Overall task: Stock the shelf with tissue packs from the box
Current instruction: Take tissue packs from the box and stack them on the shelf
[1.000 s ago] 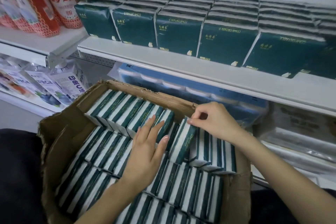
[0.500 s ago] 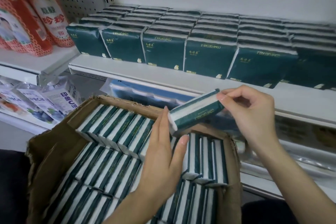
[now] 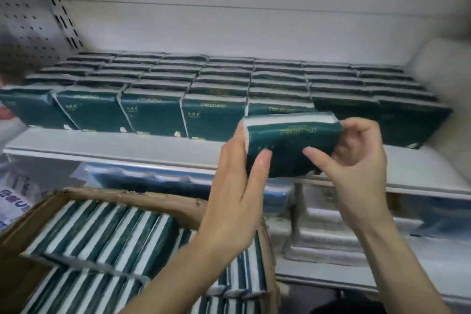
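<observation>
I hold one dark green tissue pack (image 3: 290, 142) upright in both hands, just in front of the white shelf (image 3: 127, 146). My left hand (image 3: 237, 193) grips its left edge with the thumb on the front face. My right hand (image 3: 356, 160) grips its right edge, thumb on the front. Behind it, rows of the same green packs (image 3: 153, 112) stand on the shelf, several deep. The held pack covers part of the front row right of centre. Below left, the open cardboard box (image 3: 153, 200) is packed with green and white tissue packs (image 3: 102, 237) standing on edge.
A perforated back panel with a slotted upright (image 3: 58, 12) rises at the left. Under the shelf lie blue-wrapped bundles (image 3: 165, 181) and white wrapped bundles (image 3: 326, 232). A white wall (image 3: 254, 20) backs the shelf. Bare shelf edge runs along the front.
My right hand lifted a pack out of the box and up to shelf height. My left hand left the box and took hold of the pack's left edge. The view tilted upward.
</observation>
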Tool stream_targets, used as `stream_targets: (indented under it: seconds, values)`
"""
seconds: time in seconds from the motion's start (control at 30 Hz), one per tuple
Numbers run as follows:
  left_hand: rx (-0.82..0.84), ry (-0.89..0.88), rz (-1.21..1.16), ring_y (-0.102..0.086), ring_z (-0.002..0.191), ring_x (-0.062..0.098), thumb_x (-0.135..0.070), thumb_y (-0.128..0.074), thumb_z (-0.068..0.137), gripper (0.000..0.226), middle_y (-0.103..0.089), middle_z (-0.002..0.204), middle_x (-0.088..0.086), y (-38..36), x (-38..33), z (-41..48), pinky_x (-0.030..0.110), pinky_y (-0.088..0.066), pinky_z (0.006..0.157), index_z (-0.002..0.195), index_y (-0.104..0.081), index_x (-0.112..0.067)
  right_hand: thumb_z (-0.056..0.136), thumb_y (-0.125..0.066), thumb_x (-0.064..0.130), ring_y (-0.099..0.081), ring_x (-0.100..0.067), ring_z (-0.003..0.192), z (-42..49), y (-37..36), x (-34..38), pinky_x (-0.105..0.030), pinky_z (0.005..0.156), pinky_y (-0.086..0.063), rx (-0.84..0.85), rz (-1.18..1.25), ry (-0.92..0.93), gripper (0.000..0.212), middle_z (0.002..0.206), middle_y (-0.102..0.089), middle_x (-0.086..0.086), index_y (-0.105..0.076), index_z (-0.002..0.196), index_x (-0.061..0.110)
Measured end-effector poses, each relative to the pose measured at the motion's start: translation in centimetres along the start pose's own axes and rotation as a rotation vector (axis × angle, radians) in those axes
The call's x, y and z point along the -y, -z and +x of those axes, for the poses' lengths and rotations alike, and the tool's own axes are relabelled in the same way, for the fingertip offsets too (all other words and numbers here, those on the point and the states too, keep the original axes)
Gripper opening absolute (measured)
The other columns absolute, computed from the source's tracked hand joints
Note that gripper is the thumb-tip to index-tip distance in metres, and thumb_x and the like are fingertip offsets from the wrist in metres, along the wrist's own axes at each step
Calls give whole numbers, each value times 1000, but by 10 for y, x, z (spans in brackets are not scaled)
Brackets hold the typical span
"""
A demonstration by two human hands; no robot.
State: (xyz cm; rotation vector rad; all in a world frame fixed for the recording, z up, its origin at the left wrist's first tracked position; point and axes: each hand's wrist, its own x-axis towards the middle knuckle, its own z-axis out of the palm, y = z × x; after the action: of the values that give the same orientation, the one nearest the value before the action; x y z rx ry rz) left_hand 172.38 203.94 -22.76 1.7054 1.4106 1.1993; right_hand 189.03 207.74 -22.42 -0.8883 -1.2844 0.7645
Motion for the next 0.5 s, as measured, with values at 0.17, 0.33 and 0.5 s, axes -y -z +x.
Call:
stream_targets:
  seconds: [0.17,0.33,0.5]
  values:
    - [72,-388,331,-12,145,0,-66,-18,93,70,-12,160,-12,-9,-9,32,22,-18,117,153,-6,-32,55,-78,27,-67,-12,99,8,57,3,-21,84,-53,-222,20,-34,52,97,-70,6,-50,99,29]
    - [58,-520,643,-30,141,23,-60,-31,94,70,-23,158,7,-4,-6,88,39,-26,115,152,-23,-22,59,-78,20,-65,-7,98,10,83,-8,-16,83,-50,-305,-74,-53,50,98,-67,8,-48,99,29]
    - [201,-435,942,-19,145,26,-76,-31,82,85,-16,160,7,-1,-13,133,42,-12,118,152,-21,-27,75,-75,-2,-61,-14,112,20,90,-28,-34,100,-49,-304,-179,-48,53,115,-61,1,-47,104,31]
